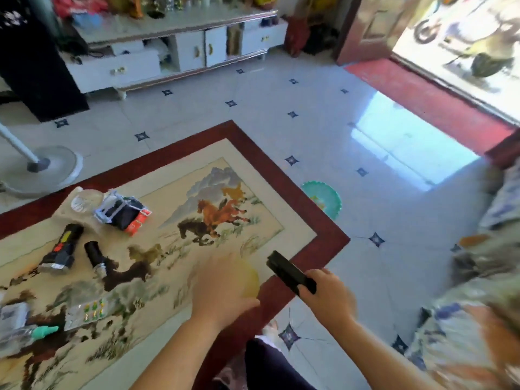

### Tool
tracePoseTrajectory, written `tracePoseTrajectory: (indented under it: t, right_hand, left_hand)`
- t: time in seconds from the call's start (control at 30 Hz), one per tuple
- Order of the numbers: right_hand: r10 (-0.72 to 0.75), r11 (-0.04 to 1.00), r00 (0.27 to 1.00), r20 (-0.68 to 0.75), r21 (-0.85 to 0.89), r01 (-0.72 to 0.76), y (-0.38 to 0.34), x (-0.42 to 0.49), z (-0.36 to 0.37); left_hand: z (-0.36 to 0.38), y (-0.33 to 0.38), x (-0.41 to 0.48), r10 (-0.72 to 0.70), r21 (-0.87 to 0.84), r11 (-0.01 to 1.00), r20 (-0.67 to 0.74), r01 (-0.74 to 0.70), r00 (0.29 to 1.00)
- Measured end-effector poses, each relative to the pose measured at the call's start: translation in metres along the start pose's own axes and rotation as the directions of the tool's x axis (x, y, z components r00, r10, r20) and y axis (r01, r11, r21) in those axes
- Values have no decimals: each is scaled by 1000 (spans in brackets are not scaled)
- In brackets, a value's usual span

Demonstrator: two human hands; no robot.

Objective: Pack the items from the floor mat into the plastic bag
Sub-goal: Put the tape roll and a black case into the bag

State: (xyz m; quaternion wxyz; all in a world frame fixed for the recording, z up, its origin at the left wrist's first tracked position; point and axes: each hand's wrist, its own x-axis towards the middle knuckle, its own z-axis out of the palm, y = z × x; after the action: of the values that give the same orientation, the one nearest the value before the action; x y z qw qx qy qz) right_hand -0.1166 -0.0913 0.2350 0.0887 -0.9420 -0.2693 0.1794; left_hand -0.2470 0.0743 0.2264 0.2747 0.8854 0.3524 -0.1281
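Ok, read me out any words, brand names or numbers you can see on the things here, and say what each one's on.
No text can be read in this picture.
Large flashlight: yellow and red patches, too blurred to read.
Clear packet: yellow-green print, too blurred.
Red and black bundle: nothing legible.
Black object in the right hand: no marking shows.

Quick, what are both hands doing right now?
Left hand: fingers curled over a yellow round thing, gripping it, though it is blurred.
Right hand: closed around a black bar-shaped object.
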Motion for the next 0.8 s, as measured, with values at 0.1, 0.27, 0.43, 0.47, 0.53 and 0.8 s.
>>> tracePoseTrajectory:
  t: [0.1, 0.27, 0.43, 0.47, 0.53, 0.8]
  right_hand:
    - [184, 982, 979, -86, 49, -181, 56, -30, -20]
    - [447, 890, 869, -214, 208, -406, 151, -81, -44]
    - [643, 754, 732, -226, 354, -553, 249, -127, -59]
    - [671, 728, 707, -225, 380, -570, 269, -135, -62]
    - [715, 682, 665, -216, 428, -594, 311, -148, -65]
    - [853, 497, 502, -146, 524, -692, 467, -181, -84]
  left_hand:
    - [13, 61, 2, 167, 50, 985, 28, -168, 986]
    - [48, 172, 1, 386, 90, 912, 140, -400, 912]
    - [98, 288, -13, 562, 118, 792, 245, -600, 790]
    - [110, 310, -17, 583, 115, 770, 273, -628, 765]
    - [137, 354, -23, 613, 114, 728, 333, -676, 716]
    - [236, 517, -46, 639, 158, 594, 503, -789, 582]
